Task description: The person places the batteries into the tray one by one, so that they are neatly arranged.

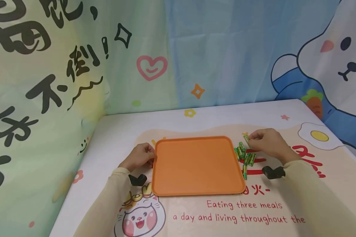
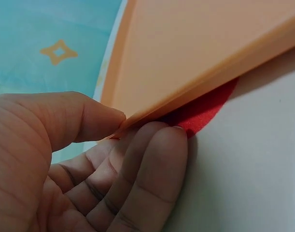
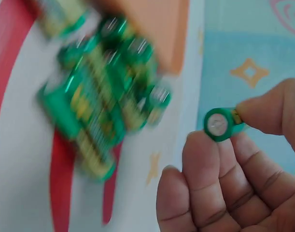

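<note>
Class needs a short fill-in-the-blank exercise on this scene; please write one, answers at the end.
1. The tray is coloured ____.
2. The left hand holds the rim of the ____.
3. The right hand pinches exactly ____ battery.
4. In the head view, loose batteries lie to the tray's ____.
Missing words: orange; tray; one; right.

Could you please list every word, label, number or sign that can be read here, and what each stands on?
"Eating three meals": printed tablecloth.
"a day and living throughout the": printed tablecloth, the line below.
"火-": printed tablecloth, in red, beside the orange tray.
"不" and "倒!": left backdrop cloth, in black.
Other black characters and red characters: cut off, covered or too stylised to read surely.
Green batteries: print too small or blurred.
</note>
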Demonstrator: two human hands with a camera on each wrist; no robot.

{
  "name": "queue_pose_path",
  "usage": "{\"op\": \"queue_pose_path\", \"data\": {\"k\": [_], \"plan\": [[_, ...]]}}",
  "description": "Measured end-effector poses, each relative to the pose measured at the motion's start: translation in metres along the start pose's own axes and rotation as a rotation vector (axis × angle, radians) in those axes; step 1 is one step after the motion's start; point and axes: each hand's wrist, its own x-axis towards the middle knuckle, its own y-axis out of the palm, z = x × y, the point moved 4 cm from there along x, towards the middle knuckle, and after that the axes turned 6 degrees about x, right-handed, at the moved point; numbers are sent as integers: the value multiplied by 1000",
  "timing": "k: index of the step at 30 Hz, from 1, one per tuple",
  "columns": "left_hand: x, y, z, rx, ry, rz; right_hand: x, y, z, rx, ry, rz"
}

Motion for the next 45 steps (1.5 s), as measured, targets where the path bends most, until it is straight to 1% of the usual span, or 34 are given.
{"op": "queue_pose_path", "data": {"k": [4,8,12,15,19,21,24,31,35,38,45], "plan": [[-1,-1,-1,4,-4,9,-3,8,17,72,-11,-7],[-2,0,-3,6,-1,23,-4,21,32,171,-12,24],[-3,0,-2,7,-9,26,-6,37,47,247,-38,53],[-3,0,-1,3,-10,26,-8,49,60,263,-54,65],[-2,0,0,4,-8,21,-6,69,74,297,-23,80],[-2,0,1,7,-9,17,-4,79,80,312,8,82],[-2,1,1,9,-15,12,-1,93,87,319,30,86],[-3,1,2,13,-20,5,1,126,98,344,53,94],[-4,2,1,12,-22,2,0,139,103,359,81,97],[-5,2,0,21,-25,0,-1,148,110,363,97,95],[-7,3,0,41,-43,-4,-2,168,127,396,153,120]]}}
